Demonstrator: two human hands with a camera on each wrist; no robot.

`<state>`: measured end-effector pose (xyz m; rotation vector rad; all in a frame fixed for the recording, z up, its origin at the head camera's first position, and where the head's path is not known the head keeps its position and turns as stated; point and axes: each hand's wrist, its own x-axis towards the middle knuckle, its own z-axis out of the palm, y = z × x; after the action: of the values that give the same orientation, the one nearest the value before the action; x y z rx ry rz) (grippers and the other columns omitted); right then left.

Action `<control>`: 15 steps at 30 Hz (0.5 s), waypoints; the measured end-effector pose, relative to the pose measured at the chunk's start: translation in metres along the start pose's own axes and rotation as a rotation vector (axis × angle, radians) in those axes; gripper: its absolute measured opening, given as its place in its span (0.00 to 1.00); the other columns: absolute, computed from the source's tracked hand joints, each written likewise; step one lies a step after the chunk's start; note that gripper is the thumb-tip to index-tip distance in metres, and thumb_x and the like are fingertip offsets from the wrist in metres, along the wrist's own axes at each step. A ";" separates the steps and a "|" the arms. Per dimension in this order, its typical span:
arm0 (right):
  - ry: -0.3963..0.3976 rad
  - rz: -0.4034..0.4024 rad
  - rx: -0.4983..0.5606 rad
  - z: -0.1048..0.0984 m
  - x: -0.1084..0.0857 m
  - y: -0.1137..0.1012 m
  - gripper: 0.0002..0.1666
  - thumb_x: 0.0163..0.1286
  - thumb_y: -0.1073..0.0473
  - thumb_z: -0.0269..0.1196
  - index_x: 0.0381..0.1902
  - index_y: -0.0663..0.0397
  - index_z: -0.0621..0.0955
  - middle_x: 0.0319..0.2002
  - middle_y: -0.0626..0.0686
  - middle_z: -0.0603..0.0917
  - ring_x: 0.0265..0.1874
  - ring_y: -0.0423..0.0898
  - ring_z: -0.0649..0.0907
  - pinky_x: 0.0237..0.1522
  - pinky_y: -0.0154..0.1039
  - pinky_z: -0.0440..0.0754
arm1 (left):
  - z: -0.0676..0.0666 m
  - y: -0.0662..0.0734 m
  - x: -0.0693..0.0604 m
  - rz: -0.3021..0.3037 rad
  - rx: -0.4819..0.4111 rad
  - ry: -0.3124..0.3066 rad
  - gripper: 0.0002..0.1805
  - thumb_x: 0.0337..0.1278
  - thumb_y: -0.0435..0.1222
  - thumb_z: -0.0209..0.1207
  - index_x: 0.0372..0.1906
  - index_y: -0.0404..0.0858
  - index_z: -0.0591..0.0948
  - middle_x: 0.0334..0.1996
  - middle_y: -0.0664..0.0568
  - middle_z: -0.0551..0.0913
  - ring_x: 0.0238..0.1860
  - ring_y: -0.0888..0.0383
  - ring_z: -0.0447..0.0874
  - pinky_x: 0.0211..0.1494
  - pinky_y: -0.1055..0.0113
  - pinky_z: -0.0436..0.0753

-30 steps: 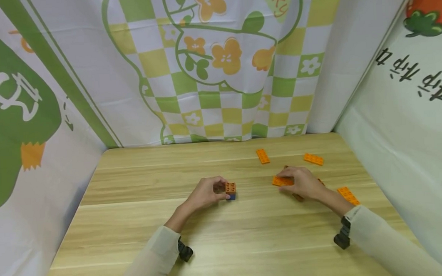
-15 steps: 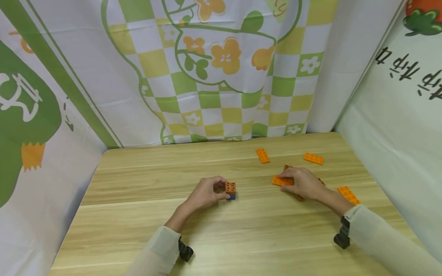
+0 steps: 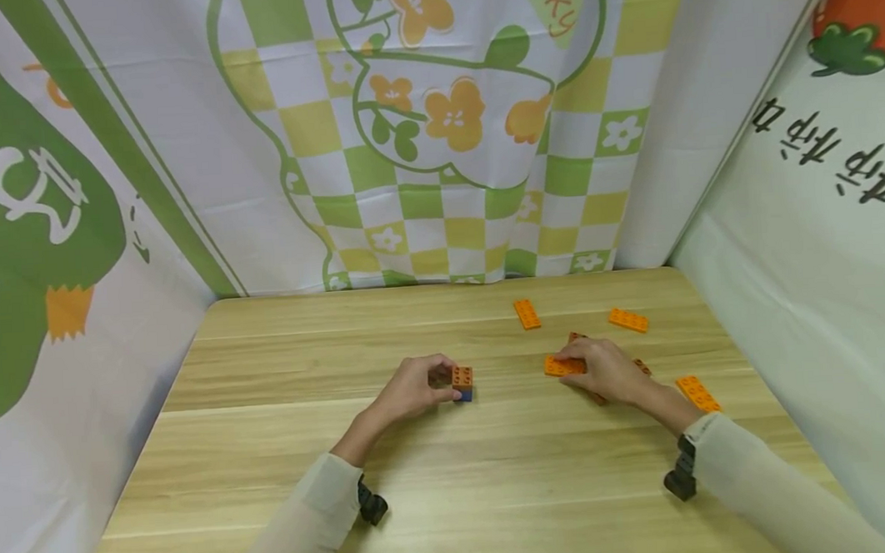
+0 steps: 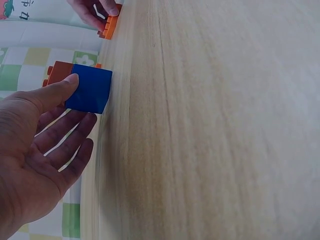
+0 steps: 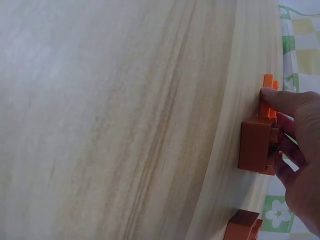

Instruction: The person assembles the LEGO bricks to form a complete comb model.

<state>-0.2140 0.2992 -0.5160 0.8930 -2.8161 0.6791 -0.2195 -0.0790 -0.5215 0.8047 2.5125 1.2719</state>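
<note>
My left hand holds a small two-brick stack at the table's middle, thumb on its near side. In the left wrist view, the stack is a brown toy brick joined to a blue toy brick; from the head its brown studs face up. To the right, my right hand pinches a flat orange toy brick at its near side. Under that hand lies a long brown brick, partly covered by the fingers in the head view. Whether the orange and brown bricks touch, I cannot tell.
Another brown brick sits just right of the right hand, mostly hidden from above. Flat orange bricks lie at the back, the back right and beside the right forearm. Printed curtains surround the wooden table.
</note>
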 end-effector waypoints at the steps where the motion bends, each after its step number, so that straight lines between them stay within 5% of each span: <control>1: -0.001 0.004 0.003 0.000 0.000 0.000 0.21 0.61 0.62 0.80 0.52 0.61 0.90 0.48 0.58 0.91 0.46 0.57 0.90 0.47 0.55 0.89 | 0.000 0.000 0.000 -0.001 0.001 -0.003 0.21 0.62 0.35 0.75 0.58 0.36 0.84 0.48 0.49 0.91 0.49 0.55 0.90 0.55 0.62 0.87; 15: 0.029 -0.003 0.014 -0.004 0.006 -0.010 0.19 0.62 0.62 0.80 0.51 0.59 0.90 0.47 0.56 0.91 0.45 0.55 0.90 0.46 0.53 0.89 | 0.001 0.001 -0.001 -0.003 -0.010 0.007 0.20 0.63 0.36 0.74 0.57 0.37 0.84 0.48 0.50 0.91 0.50 0.55 0.89 0.56 0.59 0.87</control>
<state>-0.2136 0.2899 -0.5072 0.8815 -2.7874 0.7067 -0.2180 -0.0790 -0.5215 0.7948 2.5103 1.2876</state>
